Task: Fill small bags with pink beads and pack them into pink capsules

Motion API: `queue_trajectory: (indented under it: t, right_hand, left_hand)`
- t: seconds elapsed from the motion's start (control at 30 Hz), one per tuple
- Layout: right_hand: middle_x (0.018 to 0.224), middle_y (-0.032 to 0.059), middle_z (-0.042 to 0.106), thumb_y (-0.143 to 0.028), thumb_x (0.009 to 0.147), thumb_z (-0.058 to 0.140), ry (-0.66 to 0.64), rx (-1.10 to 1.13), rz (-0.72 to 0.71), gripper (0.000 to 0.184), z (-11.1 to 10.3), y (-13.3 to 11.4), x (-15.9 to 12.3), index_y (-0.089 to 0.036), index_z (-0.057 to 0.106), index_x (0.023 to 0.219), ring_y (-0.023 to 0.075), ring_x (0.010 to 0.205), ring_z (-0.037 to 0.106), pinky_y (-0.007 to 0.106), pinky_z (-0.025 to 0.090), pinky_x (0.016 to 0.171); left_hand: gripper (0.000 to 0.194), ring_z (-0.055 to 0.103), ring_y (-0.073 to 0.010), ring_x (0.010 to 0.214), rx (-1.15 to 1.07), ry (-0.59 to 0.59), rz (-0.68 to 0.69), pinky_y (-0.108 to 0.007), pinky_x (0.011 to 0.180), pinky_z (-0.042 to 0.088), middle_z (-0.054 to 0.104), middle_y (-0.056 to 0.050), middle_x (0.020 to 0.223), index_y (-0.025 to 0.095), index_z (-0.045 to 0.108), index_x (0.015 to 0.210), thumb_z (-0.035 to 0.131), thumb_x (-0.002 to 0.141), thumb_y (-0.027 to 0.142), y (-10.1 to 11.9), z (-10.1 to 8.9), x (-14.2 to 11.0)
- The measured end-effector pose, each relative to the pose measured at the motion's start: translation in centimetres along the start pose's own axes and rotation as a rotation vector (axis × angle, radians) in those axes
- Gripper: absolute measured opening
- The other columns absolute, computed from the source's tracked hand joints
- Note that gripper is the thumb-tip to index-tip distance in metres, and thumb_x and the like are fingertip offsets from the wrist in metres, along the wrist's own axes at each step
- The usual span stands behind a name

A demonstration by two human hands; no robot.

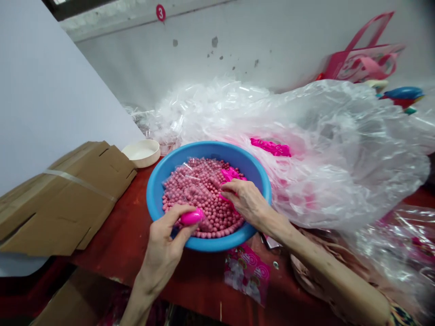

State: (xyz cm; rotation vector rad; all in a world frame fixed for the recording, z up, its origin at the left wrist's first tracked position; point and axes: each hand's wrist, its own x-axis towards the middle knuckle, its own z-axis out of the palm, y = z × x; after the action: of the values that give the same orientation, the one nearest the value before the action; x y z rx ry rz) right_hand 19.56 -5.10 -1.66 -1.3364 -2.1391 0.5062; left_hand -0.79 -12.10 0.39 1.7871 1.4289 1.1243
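Two bare hands work above one blue basin [207, 244], which stands on the red table [136, 215]. In the basin there are many small pink beads [217, 215], too many to be counted, and some clear film [188, 170] lies over a part of them.

The left hand [165, 237] is at the near left part of the basin rim. Its thumb and fingers are closed on one glossy pink piece [192, 217], and they leave its rounded end free, above the beads. The right hand [249, 203] reaches over the right side of the rim. Its fingers are bent and close together, at the bright pink material [230, 173] that lies among the beads; the fingertips are partly hidden there, so I cannot tell if they pinch it or only touch it.

One printed pink packet [247, 274] lies on the table, just in front of the basin. To the left are one white round dish [146, 159] and a bundle of folded cardboard [74, 213], with one pale strap [79, 183] across it. Behind and to the right spreads a large heap of clear plastic [340, 136]; one bright pink bunch [271, 147] shows in it. One pink handled bag [340, 65] is near the wall.
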Motion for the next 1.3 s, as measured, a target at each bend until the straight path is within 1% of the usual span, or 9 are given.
queue_trajectory:
  t: [0.1, 0.23, 0.4, 0.5, 0.73, 0.87, 0.97, 1.13, 1.3]
  right_hand:
    - [0.083, 0.0099, 0.062, -0.013, 0.079, 0.05, -0.074, -0.089, -0.035, 0.014, -0.8, 1.4, -1.0, -0.017, 0.062, 0.085, 0.0241, 0.083, 0.055, 0.039, 0.039, 0.083]
    - [0.082, 0.0096, 0.062, -0.009, 0.082, 0.043, -0.165, -0.147, -0.081, 0.018, -0.8, 1.8, -1.2, -0.018, 0.058, 0.08, 0.0225, 0.078, 0.053, 0.036, 0.041, 0.075]
    - [0.08, 0.0095, 0.061, -0.006, 0.08, 0.046, -0.187, -0.132, -0.066, 0.015, 0.0, 1.8, -0.3, -0.016, 0.056, 0.077, 0.0209, 0.077, 0.054, 0.033, 0.039, 0.073]
    - [0.077, 0.0068, 0.06, -0.004, 0.076, 0.051, -0.139, -0.077, -0.014, 0.013, 0.1, 1.9, 0.0, -0.016, 0.056, 0.074, 0.0191, 0.075, 0.053, 0.031, 0.037, 0.071]
    - [0.059, -0.0029, 0.047, -0.027, 0.08, 0.053, 0.087, 0.194, 0.152, 0.021, -1.3, 1.2, 0.7, -0.019, 0.045, 0.062, 0.012, 0.057, 0.044, 0.026, 0.033, 0.056]
    - [0.061, -0.0026, 0.048, -0.037, 0.078, 0.051, 0.194, 0.361, 0.196, 0.024, -1.4, 1.2, 0.7, -0.02, 0.043, 0.062, 0.0119, 0.057, 0.044, 0.025, 0.036, 0.054]
    - [0.065, -0.0013, 0.052, -0.038, 0.076, 0.052, 0.249, 0.453, 0.22, 0.02, -1.2, 1.3, 0.6, -0.02, 0.047, 0.07, 0.0123, 0.057, 0.047, 0.025, 0.038, 0.053]
    - [0.064, -0.0026, 0.053, -0.038, 0.076, 0.057, 0.275, 0.519, 0.215, 0.033, -1.1, 1.2, 0.3, -0.016, 0.05, 0.099, 0.0137, 0.056, 0.048, 0.026, 0.037, 0.053]
    - [0.064, -0.002, 0.051, -0.036, 0.073, 0.063, 0.221, 0.567, 0.161, 0.019, -0.9, 1.3, 0.2, -0.018, 0.058, 0.079, 0.0139, 0.061, 0.045, 0.027, 0.036, 0.057]
  left_hand:
    - [0.011, 0.064, -0.0205, 0.091, 0.11, -0.173, 0.037, -0.032, 0.082, 0.05, 0.07, -0.004, 0.101, 0.021, 0.065, 0.093, 0.06, 0.083, 0.019, -0.3, -0.2, 0.8]
    - [0.008, 0.062, -0.0212, 0.089, 0.164, -0.239, 0.094, -0.035, 0.085, 0.046, 0.071, -0.004, 0.094, 0.022, 0.069, 0.085, 0.063, 0.081, 0.02, 0.1, -1.1, 1.4]
    - [0.015, 0.062, -0.0182, 0.073, 0.117, -0.114, -0.109, -0.028, 0.066, 0.048, 0.067, -0.001, 0.082, 0.021, 0.066, 0.093, 0.059, 0.084, 0.031, -0.6, -1.2, 1.7]
    - [0.013, 0.06, -0.0171, 0.068, 0.106, -0.206, -0.14, -0.025, 0.059, 0.046, 0.066, 0.0, 0.078, 0.019, 0.064, 0.088, 0.06, 0.084, 0.03, -0.6, -0.7, 2.0]
    - [0.01, 0.061, -0.0207, 0.082, 0.254, -0.429, 0.024, -0.031, 0.077, 0.045, 0.068, -0.003, 0.087, 0.022, 0.072, 0.086, 0.063, 0.081, 0.024, 0.4, -1.8, 2.5]
    - [0.024, 0.061, -0.0213, 0.086, 0.259, -0.311, 0.038, -0.031, 0.079, 0.046, 0.066, -0.004, 0.093, 0.02, 0.07, 0.102, 0.059, 0.082, 0.031, -0.1, -3.7, 2.9]
    - [0.028, 0.06, -0.0228, 0.086, 0.423, -0.206, 0.092, -0.033, 0.077, 0.046, 0.064, -0.008, 0.095, 0.015, 0.068, 0.1, 0.052, 0.085, 0.032, -0.9, -4.5, 4.2]
    - [0.01, 0.053, -0.0253, 0.077, 0.672, -0.336, 0.127, -0.037, 0.075, 0.04, 0.063, -0.005, 0.074, 0.019, 0.067, 0.074, 0.057, 0.075, 0.019, -1.7, -3.9, 6.5]
    - [0.011, 0.052, -0.0213, 0.071, 0.691, -0.441, 0.113, -0.032, 0.069, 0.038, 0.058, 0.0, 0.068, 0.021, 0.054, 0.065, 0.056, 0.075, 0.016, -2.5, -3.0, 7.2]
